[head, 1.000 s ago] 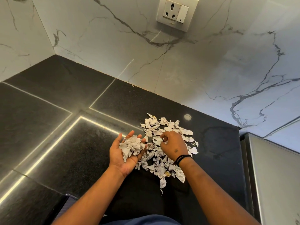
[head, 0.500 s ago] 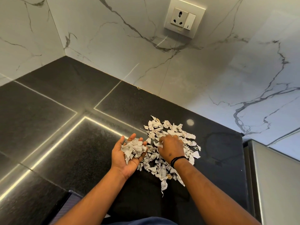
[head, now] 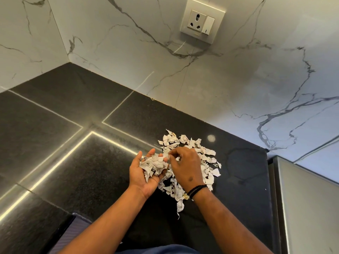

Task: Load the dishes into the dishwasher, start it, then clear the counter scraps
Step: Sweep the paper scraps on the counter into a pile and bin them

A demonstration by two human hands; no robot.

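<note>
Just left of the pile of paper scraps [head: 190, 162] on the dark surface [head: 64, 162], the left hand [head: 145, 173] is kept cupped, palm up, as a collecting bowl, while a scrap is pinched by the right hand [head: 185, 167] over it.

I can read no words, brands or numbers anywhere. The torn paper scraps [head: 190, 158] carry faint print, too small to make out. The switch [head: 207, 24] beside the wall socket [head: 196, 20] bears one short vertical mark.
</note>
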